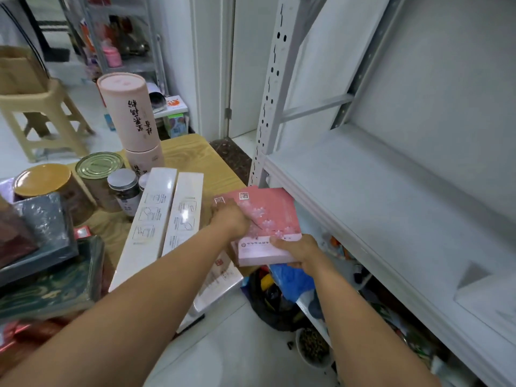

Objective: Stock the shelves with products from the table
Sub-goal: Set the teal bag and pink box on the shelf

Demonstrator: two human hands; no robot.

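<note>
Both hands hold a stack of flat pink boxes (272,216) with blossom print, at the right edge of the wooden table (192,155) and just left of the white shelf board (371,196). My left hand (231,217) lies on the stack's top left side, fingers curled on it. My right hand (297,251) grips the near end of the stack, thumb on top. The shelf board is bare white metal.
On the table stand two long white boxes (159,216), two stacked pink tubes (128,113), tins (97,169), a small jar (124,191) and dark flat boxes (47,247). A perforated shelf post (269,93) rises beside the table. Cluttered goods fill the lower shelf (349,275). A beige stool (42,115) stands behind.
</note>
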